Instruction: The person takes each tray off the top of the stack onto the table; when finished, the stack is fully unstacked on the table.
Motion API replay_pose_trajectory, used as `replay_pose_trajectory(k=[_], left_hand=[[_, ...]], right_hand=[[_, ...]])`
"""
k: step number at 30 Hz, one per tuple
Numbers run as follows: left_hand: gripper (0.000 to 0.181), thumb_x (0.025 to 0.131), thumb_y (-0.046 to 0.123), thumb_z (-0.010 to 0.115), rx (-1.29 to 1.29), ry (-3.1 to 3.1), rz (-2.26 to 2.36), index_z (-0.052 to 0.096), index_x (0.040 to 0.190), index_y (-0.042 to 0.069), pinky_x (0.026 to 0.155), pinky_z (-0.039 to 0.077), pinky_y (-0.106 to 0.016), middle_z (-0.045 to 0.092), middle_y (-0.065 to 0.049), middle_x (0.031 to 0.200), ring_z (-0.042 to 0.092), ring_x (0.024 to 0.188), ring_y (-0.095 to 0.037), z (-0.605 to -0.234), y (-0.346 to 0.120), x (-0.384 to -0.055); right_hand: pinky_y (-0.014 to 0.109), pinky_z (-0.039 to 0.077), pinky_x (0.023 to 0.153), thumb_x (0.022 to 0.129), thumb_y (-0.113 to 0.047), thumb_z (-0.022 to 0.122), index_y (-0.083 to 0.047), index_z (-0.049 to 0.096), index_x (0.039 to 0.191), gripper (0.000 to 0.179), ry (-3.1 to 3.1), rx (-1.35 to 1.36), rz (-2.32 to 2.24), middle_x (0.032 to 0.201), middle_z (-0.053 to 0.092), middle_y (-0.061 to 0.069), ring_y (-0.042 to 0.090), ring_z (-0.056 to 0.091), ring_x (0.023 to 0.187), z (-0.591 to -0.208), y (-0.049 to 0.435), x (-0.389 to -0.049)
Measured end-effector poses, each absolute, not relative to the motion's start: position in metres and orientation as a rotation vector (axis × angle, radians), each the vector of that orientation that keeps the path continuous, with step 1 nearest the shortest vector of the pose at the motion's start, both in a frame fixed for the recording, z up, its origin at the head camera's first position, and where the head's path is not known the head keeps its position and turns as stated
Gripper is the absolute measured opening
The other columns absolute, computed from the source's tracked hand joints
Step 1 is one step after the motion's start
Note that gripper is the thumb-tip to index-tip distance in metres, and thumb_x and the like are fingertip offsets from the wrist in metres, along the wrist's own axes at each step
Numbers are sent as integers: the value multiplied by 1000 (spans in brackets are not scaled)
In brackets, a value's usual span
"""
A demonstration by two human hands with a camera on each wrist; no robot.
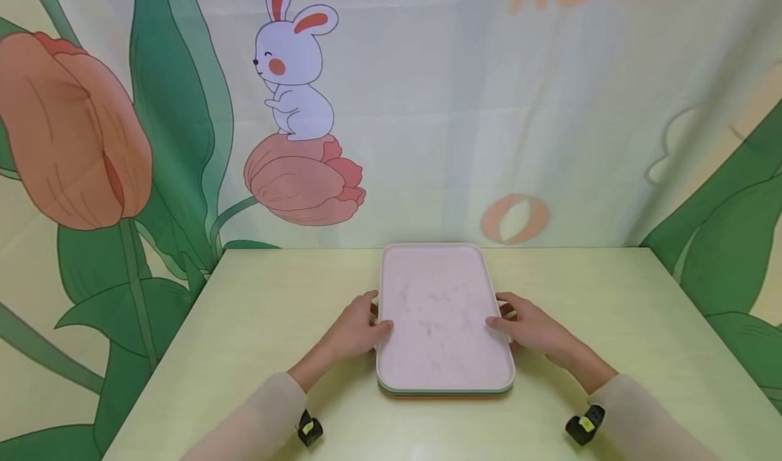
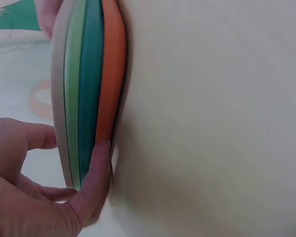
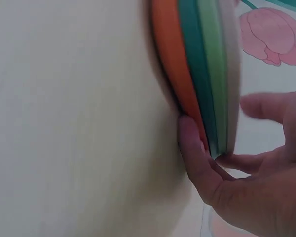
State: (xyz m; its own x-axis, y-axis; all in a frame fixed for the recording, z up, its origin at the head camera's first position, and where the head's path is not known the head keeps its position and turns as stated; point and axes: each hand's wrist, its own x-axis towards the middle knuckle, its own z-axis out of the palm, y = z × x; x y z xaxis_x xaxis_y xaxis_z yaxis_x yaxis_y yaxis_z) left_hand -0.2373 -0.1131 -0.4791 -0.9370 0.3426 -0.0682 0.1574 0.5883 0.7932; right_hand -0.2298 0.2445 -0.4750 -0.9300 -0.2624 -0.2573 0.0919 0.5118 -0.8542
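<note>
A stack of several rectangular trays lies on the table, its pale pink top tray point(image 1: 440, 298) with a raised rim and faint grey smudges. Under it show the edges of a light green tray point(image 2: 73, 98), a teal tray point(image 2: 90, 89) and an orange tray point(image 3: 172, 54) at the bottom. My left hand point(image 1: 354, 328) grips the stack's left side, thumb over the top rim and fingers at the lower edge. On the opposite side my right hand point(image 1: 537, 328) holds it likewise, a fingertip against the orange tray in the right wrist view.
The pale yellow table point(image 1: 269, 311) ends at a printed curtain point(image 1: 415, 142) with a rabbit and tulips, close behind the stack's far edge. Black bands point(image 1: 310, 428) sit by both sleeve cuffs.
</note>
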Motion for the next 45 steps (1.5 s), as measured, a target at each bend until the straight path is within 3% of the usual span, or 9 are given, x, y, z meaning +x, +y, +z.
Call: replay_pose_trajectory(k=[3, 8, 15, 29, 45], left_hand=[[66, 102, 13, 67, 369, 2536, 1360, 36, 157, -9, 59, 63, -36, 59, -22, 123, 67, 98, -29, -483, -112, -236], [63, 102, 7, 65, 321, 2514, 1428, 39, 156, -7, 61, 64, -38, 60, -23, 123, 67, 101, -31, -485, -113, -235], [61, 104, 8, 66, 231, 2515, 1452, 42, 158, -2, 69, 65, -40, 61, -22, 129, 68, 105, -32, -485, -123, -240], [62, 103, 13, 70, 124, 2511, 1416, 45, 160, 6, 69, 65, -40, 60, -18, 133, 68, 104, -30, -482, -144, -252], [66, 103, 16, 72, 211, 2417, 1510, 44, 161, 7, 75, 65, -43, 57, -18, 134, 66, 110, -32, -487, -154, -252]], right_hand=[[39, 61, 75, 106, -15, 60, 5, 36, 159, 61, 2435, -149, -1383, 136, 52, 25, 31, 60, 107, -479, 241, -228], [40, 60, 73, 103, -4, 55, 6, 41, 156, 56, 2428, -171, -1429, 131, 54, 25, 31, 62, 103, -482, 240, -230], [42, 63, 77, 104, -2, 53, 7, 41, 156, 55, 2343, -197, -1513, 127, 55, 25, 30, 63, 102, -479, 229, -234], [47, 64, 79, 105, 0, 55, 11, 39, 155, 54, 2273, -263, -1568, 126, 54, 28, 32, 63, 103, -481, 212, -244], [45, 64, 80, 105, 1, 58, 13, 34, 158, 60, 2343, -234, -1462, 130, 53, 29, 33, 63, 107, -480, 210, -245]])
